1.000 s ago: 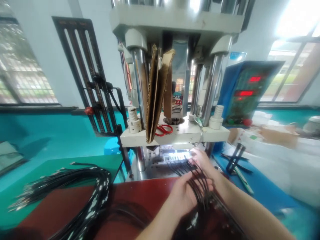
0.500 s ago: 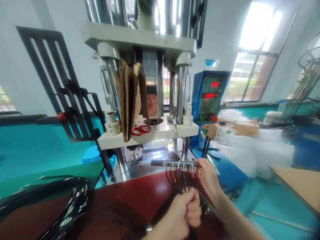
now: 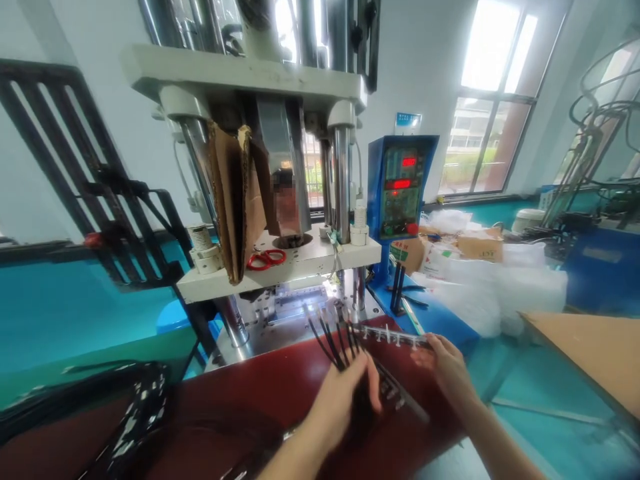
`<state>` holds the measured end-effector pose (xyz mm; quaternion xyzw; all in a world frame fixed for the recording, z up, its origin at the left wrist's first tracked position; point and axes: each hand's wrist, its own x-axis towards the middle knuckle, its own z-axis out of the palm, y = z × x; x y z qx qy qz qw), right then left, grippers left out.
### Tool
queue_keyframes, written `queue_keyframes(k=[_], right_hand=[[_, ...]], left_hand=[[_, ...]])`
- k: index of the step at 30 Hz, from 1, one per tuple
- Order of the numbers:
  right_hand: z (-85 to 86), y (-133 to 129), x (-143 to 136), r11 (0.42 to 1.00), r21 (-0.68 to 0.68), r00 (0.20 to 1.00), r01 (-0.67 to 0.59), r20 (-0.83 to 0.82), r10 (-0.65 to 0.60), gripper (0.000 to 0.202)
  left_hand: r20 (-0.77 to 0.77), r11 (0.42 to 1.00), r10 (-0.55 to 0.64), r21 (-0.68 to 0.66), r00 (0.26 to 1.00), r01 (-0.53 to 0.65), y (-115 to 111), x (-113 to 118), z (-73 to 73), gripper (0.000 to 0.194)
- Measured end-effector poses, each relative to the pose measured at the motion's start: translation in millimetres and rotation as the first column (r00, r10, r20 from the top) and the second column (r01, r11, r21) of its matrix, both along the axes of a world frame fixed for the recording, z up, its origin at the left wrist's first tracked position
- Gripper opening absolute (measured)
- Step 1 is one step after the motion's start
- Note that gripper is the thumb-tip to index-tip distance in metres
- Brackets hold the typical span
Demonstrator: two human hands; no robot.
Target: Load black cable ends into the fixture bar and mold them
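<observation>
My left hand (image 3: pixel 350 383) is closed round several thin black cables (image 3: pixel 334 341), whose ends fan out upward above the fingers. To the right, my right hand (image 3: pixel 440 360) pinches the right end of a narrow bar with small pale clips (image 3: pixel 393 336). The bar's left end lies close to the cable ends; whether they touch is too blurred to tell. A second metal strip (image 3: pixel 407 399) rests on the dark red table (image 3: pixel 225 393), just right of my left hand and partly hidden by it.
A press (image 3: pixel 280 267) stands behind the table, with red scissors (image 3: pixel 266 259) and folded cardboard (image 3: pixel 235 207) on its plate. Black cable bundles (image 3: pixel 143 407) lie at left. A blue control box (image 3: pixel 403 190), pliers (image 3: pixel 417 295) and plastic bags (image 3: pixel 470 293) are to the right.
The cables have come away from the clipped bar and now fan out in my left hand. My right hand has moved the bar right and slightly down. The view has shifted.
</observation>
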<state>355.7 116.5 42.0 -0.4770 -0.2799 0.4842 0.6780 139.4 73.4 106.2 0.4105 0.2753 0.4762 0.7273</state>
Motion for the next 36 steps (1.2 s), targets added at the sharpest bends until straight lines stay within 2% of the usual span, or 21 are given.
queue_keyframes(k=[2,5,7,9,10,12,14,16,19,21,23,27,29,30,33,34,35,36], right_hand=[[-4.9,-7.3,4.2,0.999,-0.024,0.999,-0.044,0.009,0.045,0.032],[-3.9,-15.6,11.1,0.990,-0.028,0.986,-0.139,0.091,0.141,0.037],[-3.5,-18.5,16.0,0.991,-0.019,0.962,-0.135,0.237,0.135,0.038],[-7.6,-19.0,21.8,0.998,-0.011,0.896,-0.063,0.440,0.061,0.036],[-11.5,-18.6,25.4,1.000,0.002,0.835,-0.026,0.550,0.021,0.033],[-21.5,-16.9,33.7,0.999,0.046,0.661,0.006,0.749,-0.039,0.025],[-30.4,-15.1,42.5,0.996,0.080,0.471,-0.033,0.880,-0.055,0.017],[-33.4,-13.9,48.8,0.993,0.051,0.293,-0.104,0.956,-0.018,0.014],[-22.8,-12.0,45.1,0.991,-0.009,0.032,-0.135,0.999,0.014,0.020],[-9.6,-8.0,31.7,0.985,-0.009,-0.066,-0.171,0.998,-0.003,0.028],[1.7,0.2,13.2,0.966,-0.014,-0.093,-0.258,0.996,-0.010,0.031],[8.4,25.8,-16.8,0.935,-0.032,-0.162,-0.354,0.986,-0.028,0.010],[11.8,36.4,-22.9,0.930,-0.014,-0.171,-0.368,0.984,-0.053,0.019],[16.6,39.4,-23.8,0.931,0.020,-0.144,-0.365,0.987,-0.078,0.022],[46.0,34.7,-17.6,0.934,0.236,0.031,-0.267,0.971,-0.237,0.025],[59.1,28.2,-12.2,0.926,0.314,0.064,-0.211,0.950,-0.307,0.025],[71.9,19.4,-5.0,0.918,0.355,0.047,-0.177,0.935,-0.352,0.026],[83.1,8.8,3.7,0.911,0.387,-0.029,-0.141,0.918,-0.394,0.027]], left_hand=[[-0.023,0.993,0.075,-0.085,0.997,-0.077,29.6,-2.9,1.5,0.024],[-0.110,0.966,0.123,-0.215,0.986,-0.144,75.1,-2.9,-13.6,0.020],[-0.192,0.961,0.146,-0.204,0.970,-0.185,95.8,0.0,-27.3,0.020],[-0.245,0.967,0.145,-0.172,0.959,-0.190,106.2,3.3,-38.8,0.022],[-0.264,0.972,0.134,-0.155,0.955,-0.179,108.4,4.7,-43.3,0.023],[-0.320,0.983,0.106,-0.107,0.941,-0.147,110.1,6.6,-50.6,0.025],[-0.396,0.992,0.091,-0.043,0.914,-0.118,112.1,7.9,-56.7,0.026],[-0.476,0.996,0.093,0.036,0.875,-0.086,116.3,9.0,-61.9,0.024],[-0.585,0.991,0.097,0.135,0.805,-0.021,123.8,10.0,-66.0,0.018],[-0.638,0.985,0.094,0.170,0.764,0.020,126.3,9.9,-64.9,0.019],[-0.688,0.977,0.098,0.205,0.719,0.063,126.0,9.6,-61.3,0.025],[-0.792,0.938,0.153,0.305,0.591,0.165,120.5,10.6,-53.5,0.035],[-0.797,0.927,0.178,0.333,0.577,0.174,118.2,11.8,-52.0,0.035],[-0.792,0.922,0.186,0.345,0.582,0.174,117.7,12.3,-52.0,0.034],[-0.788,0.907,0.197,0.372,0.583,0.196,118.9,12.4,-53.7,0.031],[-0.789,0.904,0.197,0.375,0.581,0.204,119.8,12.4,-54.6,0.031],[-0.792,0.904,0.193,0.373,0.580,0.210,120.4,12.4,-55.3,0.032],[-0.796,0.906,0.184,0.364,0.577,0.214,120.3,12.7,-55.7,0.033]])
